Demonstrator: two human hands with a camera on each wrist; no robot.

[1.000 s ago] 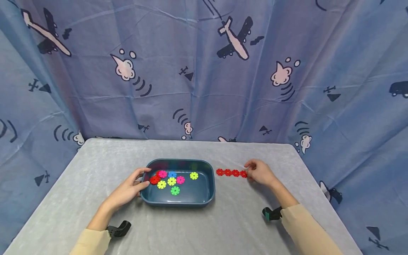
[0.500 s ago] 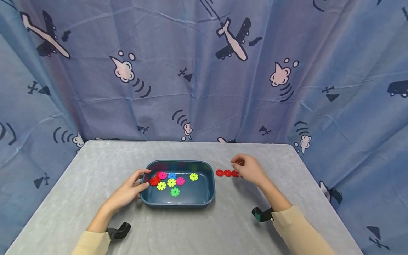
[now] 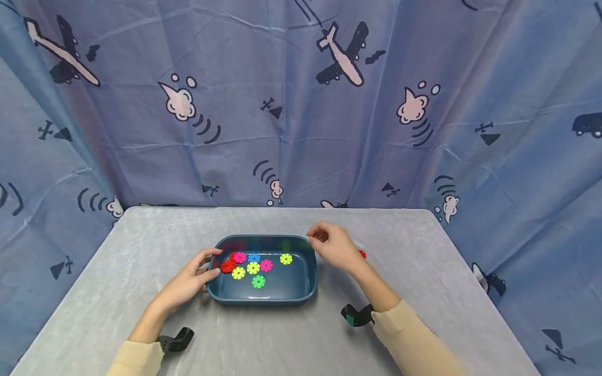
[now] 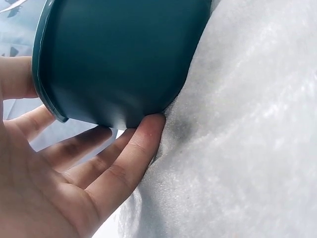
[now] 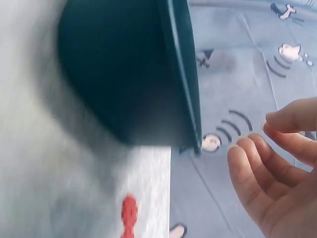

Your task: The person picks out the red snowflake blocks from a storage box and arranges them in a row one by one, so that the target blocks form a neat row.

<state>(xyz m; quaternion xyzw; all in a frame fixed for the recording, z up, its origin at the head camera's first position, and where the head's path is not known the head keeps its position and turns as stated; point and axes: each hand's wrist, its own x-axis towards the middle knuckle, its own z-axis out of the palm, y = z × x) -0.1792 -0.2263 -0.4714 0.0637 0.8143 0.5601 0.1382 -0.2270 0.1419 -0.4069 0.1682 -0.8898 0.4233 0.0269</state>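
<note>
My left hand (image 3: 190,274) holds the left end of a dark teal plastic bin (image 3: 263,302). In the left wrist view its fingers (image 4: 143,141) lie along the bin's outer wall (image 4: 119,59), and a digit reaches over the rim. My right hand (image 3: 335,246) hangs by the bin's right rim, fingers loosely bent and holding nothing. In the bin lie notched plastic snowflake discs: red (image 3: 228,266), pink (image 3: 266,266), blue (image 3: 254,258), yellow (image 3: 286,259) and green (image 3: 258,281). A red disc (image 3: 362,254) peeks out behind my right hand; the hand hides the rest of that row.
A pale cloth covers the table (image 3: 263,339). Behind it hangs a blue curtain (image 3: 235,172) printed with planes. In the right wrist view, red discs (image 5: 129,215) lie on the cloth near the bin's end.
My right hand has left the end of the red disc row and moved left above it to the bin's right rim. My left hand and the bin have stayed put.
</note>
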